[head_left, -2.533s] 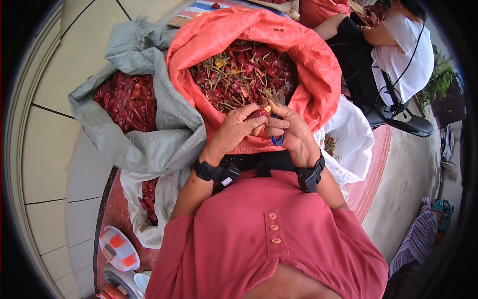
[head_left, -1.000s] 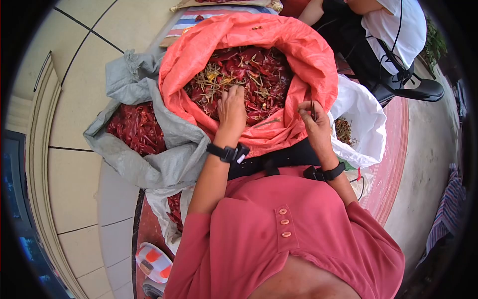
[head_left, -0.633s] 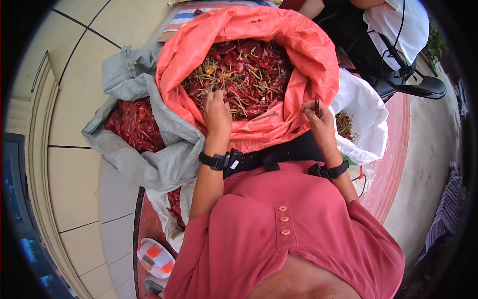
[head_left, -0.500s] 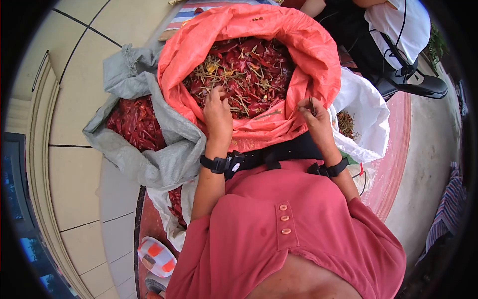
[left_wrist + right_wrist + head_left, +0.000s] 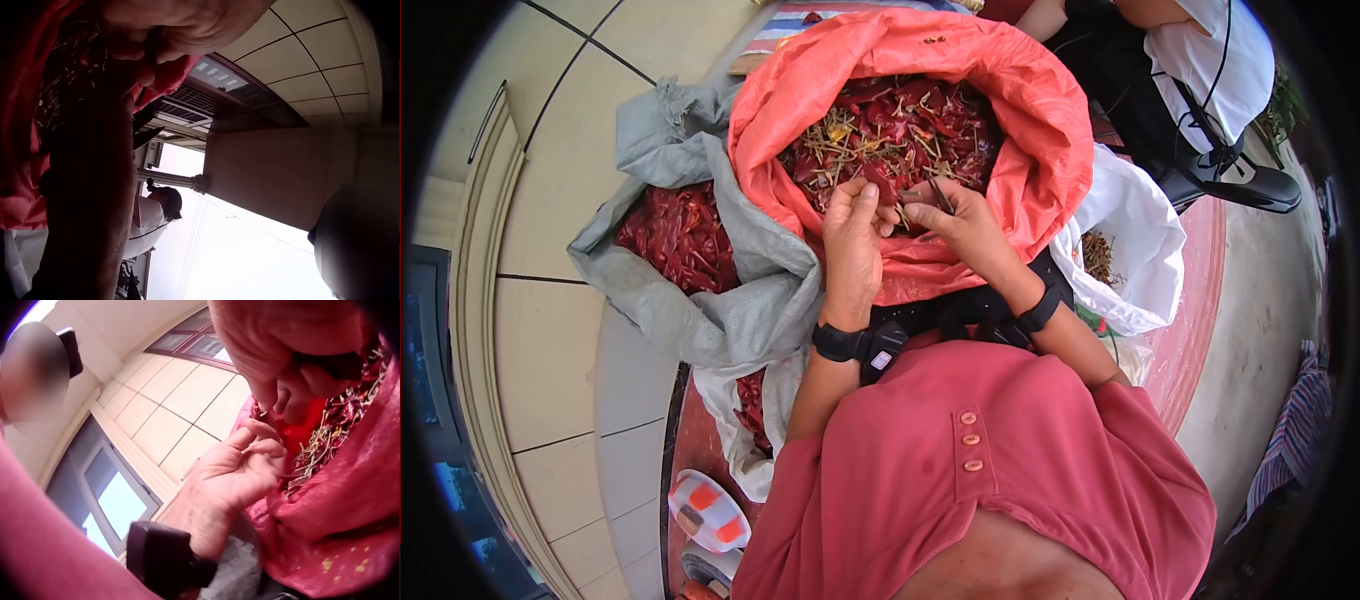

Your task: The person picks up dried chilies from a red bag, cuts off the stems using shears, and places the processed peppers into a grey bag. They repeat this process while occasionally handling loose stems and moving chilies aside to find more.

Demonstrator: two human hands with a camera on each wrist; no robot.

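In the head view my left hand (image 5: 855, 245) pinches a dried red chili pepper (image 5: 880, 186) between thumb and fingers, over the near side of a red woven sack (image 5: 1040, 125). My right hand (image 5: 972, 232) holds scissors (image 5: 941, 197), their dark blades pointing up and away; most of the handle is hidden in the palm. Its thumb and fingertips are right at the chili's stem end, close to the left fingers. Below both hands, the sack is full of dried chilies (image 5: 930, 105) and cut stems (image 5: 855, 150). The right wrist view shows the fingertips of both hands meeting.
On the left stands a grey sack (image 5: 740, 310) of red chilies (image 5: 675, 240). A white bag (image 5: 1145, 220) with stems lies to the right. Another person (image 5: 1200, 75) sits at the far right. A bowl (image 5: 710, 510) is at the lower left.
The hands worked together on a chili, then parted as the left reached into the red sack. Now the left has a chili, and the right has moved left to meet it with the scissors.
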